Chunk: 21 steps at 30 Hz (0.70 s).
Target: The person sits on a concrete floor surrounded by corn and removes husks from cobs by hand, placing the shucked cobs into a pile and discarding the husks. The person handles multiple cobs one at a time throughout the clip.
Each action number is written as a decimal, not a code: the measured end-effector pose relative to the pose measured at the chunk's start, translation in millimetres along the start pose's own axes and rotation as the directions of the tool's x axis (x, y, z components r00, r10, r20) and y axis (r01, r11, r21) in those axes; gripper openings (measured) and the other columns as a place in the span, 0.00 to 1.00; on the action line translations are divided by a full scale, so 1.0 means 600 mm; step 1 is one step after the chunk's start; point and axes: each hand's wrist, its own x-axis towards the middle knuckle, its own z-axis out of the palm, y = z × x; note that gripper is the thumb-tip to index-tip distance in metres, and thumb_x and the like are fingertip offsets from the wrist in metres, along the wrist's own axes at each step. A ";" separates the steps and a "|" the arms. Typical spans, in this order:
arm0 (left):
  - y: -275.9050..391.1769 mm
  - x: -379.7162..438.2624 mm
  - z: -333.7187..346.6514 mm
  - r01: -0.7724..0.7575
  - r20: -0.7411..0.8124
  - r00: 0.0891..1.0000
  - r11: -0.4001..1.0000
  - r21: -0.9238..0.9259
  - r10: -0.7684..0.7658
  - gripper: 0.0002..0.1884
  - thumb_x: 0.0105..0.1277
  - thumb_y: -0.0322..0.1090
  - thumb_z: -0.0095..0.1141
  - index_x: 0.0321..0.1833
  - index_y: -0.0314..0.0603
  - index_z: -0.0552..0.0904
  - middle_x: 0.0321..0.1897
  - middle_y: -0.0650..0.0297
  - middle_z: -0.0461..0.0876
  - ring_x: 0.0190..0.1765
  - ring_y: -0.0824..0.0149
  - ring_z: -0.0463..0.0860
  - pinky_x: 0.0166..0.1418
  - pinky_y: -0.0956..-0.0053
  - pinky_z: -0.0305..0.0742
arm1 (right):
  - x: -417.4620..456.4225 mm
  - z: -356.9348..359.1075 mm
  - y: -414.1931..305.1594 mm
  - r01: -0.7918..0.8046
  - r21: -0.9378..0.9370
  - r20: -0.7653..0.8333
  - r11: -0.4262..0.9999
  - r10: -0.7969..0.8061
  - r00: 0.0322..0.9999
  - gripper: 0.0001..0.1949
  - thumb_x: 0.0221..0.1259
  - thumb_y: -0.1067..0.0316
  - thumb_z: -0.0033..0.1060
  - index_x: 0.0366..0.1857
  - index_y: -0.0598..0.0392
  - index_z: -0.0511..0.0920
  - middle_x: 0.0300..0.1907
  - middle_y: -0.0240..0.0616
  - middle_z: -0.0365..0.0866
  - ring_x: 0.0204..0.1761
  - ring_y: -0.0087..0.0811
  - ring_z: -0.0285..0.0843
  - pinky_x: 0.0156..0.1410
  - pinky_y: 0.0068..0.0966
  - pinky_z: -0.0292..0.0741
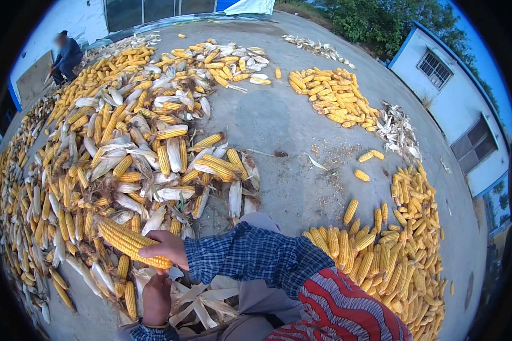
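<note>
A husked yellow corn cob (130, 243) is gripped in my right hand (168, 248), thumb across its near end. It slants up to the left over the heap of partly husked corn. Just below its near end is my left hand (155, 300), fingers curled upward; whether they touch or pinch anything cannot be made out. Pale loose husks (205, 300) lie beside that hand, in front of my legs. Several bare cobs (130, 298) rest on the ground at its left.
The large heap of corn in husks (153, 145) spreads ahead and left. Bare cobs are piled at right (379, 264) and farther ahead (333, 93). Husk scraps (397, 128) lie on the concrete (277, 183). A seated person (67, 57) is beyond the heap, near a white building.
</note>
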 end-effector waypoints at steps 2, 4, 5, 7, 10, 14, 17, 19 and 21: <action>0.025 0.010 -0.022 0.185 -0.120 0.968 0.952 -0.245 -0.219 0.17 0.75 0.35 0.49 0.61 0.31 0.72 0.46 0.48 0.79 0.33 0.62 0.81 0.38 0.70 0.77 | 0.003 -0.002 0.003 -0.002 -0.002 0.012 1.000 0.002 1.000 0.27 0.57 0.56 0.69 0.50 0.70 0.73 0.35 0.45 0.81 0.23 0.29 0.80 0.23 0.24 0.78; 0.014 0.010 -0.027 0.190 -0.191 0.904 0.759 -0.623 -0.383 0.28 0.77 0.41 0.50 0.73 0.33 0.61 0.61 0.53 0.73 0.39 0.68 0.82 0.42 0.73 0.78 | 0.003 -0.001 0.003 0.001 -0.024 0.047 1.000 0.000 0.999 0.27 0.57 0.56 0.69 0.50 0.70 0.73 0.35 0.44 0.81 0.24 0.29 0.81 0.23 0.24 0.79; 0.012 0.009 -0.030 0.144 -0.190 0.897 0.672 -0.727 -0.398 0.29 0.76 0.43 0.50 0.73 0.33 0.60 0.60 0.53 0.73 0.40 0.68 0.82 0.42 0.74 0.78 | -0.001 -0.001 0.001 -0.022 -0.035 0.082 0.999 0.025 0.996 0.27 0.57 0.56 0.68 0.51 0.70 0.73 0.35 0.44 0.81 0.24 0.28 0.81 0.24 0.23 0.79; 0.022 0.012 -0.047 0.040 -0.183 0.884 0.459 -0.887 -0.430 0.31 0.76 0.47 0.51 0.73 0.32 0.60 0.59 0.54 0.74 0.41 0.68 0.82 0.44 0.75 0.78 | -0.013 0.002 -0.012 -0.070 -0.060 0.152 0.996 0.078 0.985 0.27 0.58 0.56 0.68 0.51 0.70 0.73 0.35 0.43 0.81 0.25 0.28 0.81 0.25 0.23 0.80; 0.041 0.014 -0.043 0.020 -0.122 0.938 0.401 -0.916 -0.325 0.39 0.69 0.57 0.56 0.72 0.36 0.60 0.54 0.57 0.77 0.43 0.65 0.82 0.45 0.71 0.79 | -0.009 0.009 0.016 -0.013 -0.132 0.175 0.991 0.037 0.984 0.29 0.58 0.57 0.69 0.55 0.69 0.72 0.35 0.43 0.82 0.25 0.27 0.82 0.25 0.22 0.80; 0.040 0.008 -0.042 0.019 -0.088 0.948 0.331 -0.943 -0.305 0.41 0.63 0.56 0.65 0.68 0.35 0.63 0.54 0.56 0.77 0.47 0.63 0.82 0.45 0.72 0.79 | -0.007 0.006 0.017 -0.033 -0.186 0.253 0.982 0.080 0.964 0.30 0.58 0.56 0.69 0.57 0.69 0.71 0.38 0.42 0.82 0.27 0.26 0.82 0.25 0.21 0.79; 0.039 0.007 -0.036 -0.048 -0.178 0.922 0.355 -0.934 -0.345 0.37 0.63 0.53 0.66 0.64 0.32 0.66 0.51 0.55 0.78 0.45 0.63 0.82 0.43 0.71 0.80 | -0.007 0.007 0.006 -0.081 -0.250 0.262 0.965 0.148 0.954 0.31 0.58 0.54 0.69 0.58 0.68 0.70 0.40 0.44 0.82 0.30 0.29 0.83 0.31 0.23 0.80; 0.036 0.008 -0.031 -0.075 -0.228 0.897 0.378 -0.923 -0.378 0.36 0.62 0.52 0.67 0.61 0.31 0.68 0.49 0.55 0.79 0.44 0.63 0.83 0.43 0.71 0.79 | -0.008 0.007 0.007 0.004 -0.356 0.221 0.934 0.080 0.972 0.33 0.58 0.52 0.69 0.59 0.67 0.69 0.42 0.46 0.82 0.34 0.33 0.84 0.37 0.27 0.82; 0.025 0.008 -0.032 -0.078 -0.253 0.881 0.403 -0.912 -0.400 0.35 0.62 0.52 0.68 0.60 0.31 0.69 0.49 0.56 0.79 0.44 0.64 0.82 0.45 0.73 0.78 | -0.009 0.013 0.016 0.201 -0.526 0.163 0.826 -0.134 0.977 0.35 0.57 0.49 0.68 0.60 0.65 0.68 0.43 0.49 0.83 0.38 0.37 0.85 0.44 0.31 0.82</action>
